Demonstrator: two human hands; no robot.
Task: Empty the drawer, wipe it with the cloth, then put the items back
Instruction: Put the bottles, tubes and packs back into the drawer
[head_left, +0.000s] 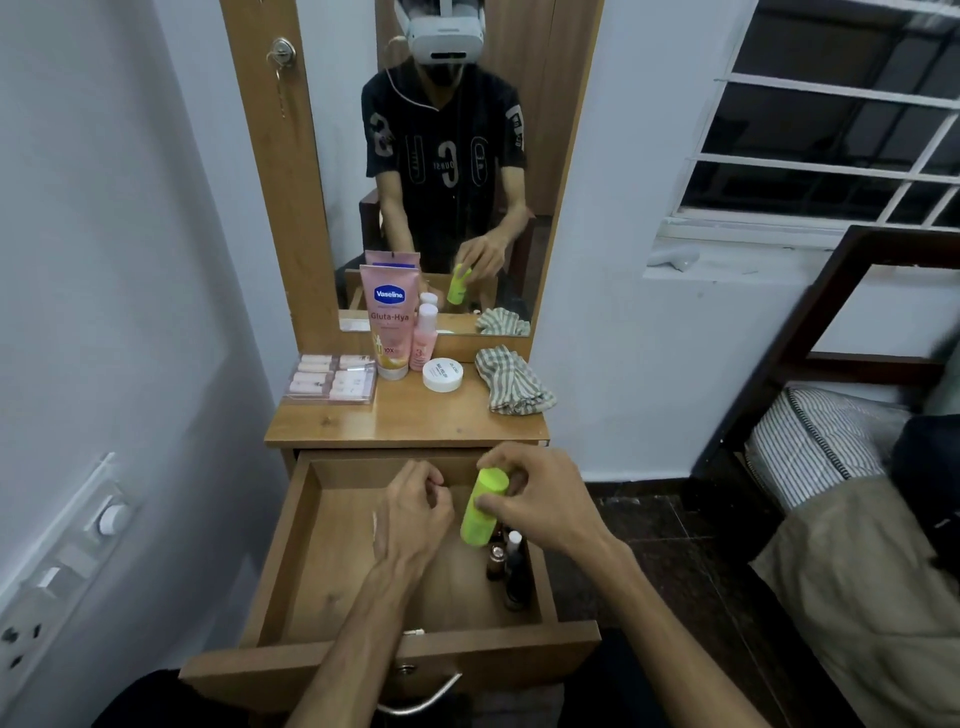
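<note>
The right hand (540, 499) holds a lime-green bottle (483, 506) above the open drawer (322, 525): its fingers curl over the bottle's flat cap from behind and the thumb presses on the side just below the cap, so the bottle hangs tilted, cap leaning toward the far right, base pointing down and to the left. The bottle is a plain, matte, bright yellow-green cylinder, with no label readable from here. The left hand (415, 512) hovers just beside it, to its left, fingers loosely curled inward and holding nothing; its fingertips are near the bottle but do not touch it.

Under the bottle's base, in the drawer's right side, a few small dark bottles (506, 566) stand against the wall, one with a white cap. The rest of the drawer floor shows bare wood.

On the dresser top (415, 421) beyond the drawer: a striped cloth (511, 382) crumpled at the right, a white round jar (442, 374), a small pink bottle (424, 338), a pink Vaseline tube (390, 322) standing upright, and a clear box of small pink items (332, 382) at the left. The mirror (441, 156) behind reflects the person and the green bottle
</note>
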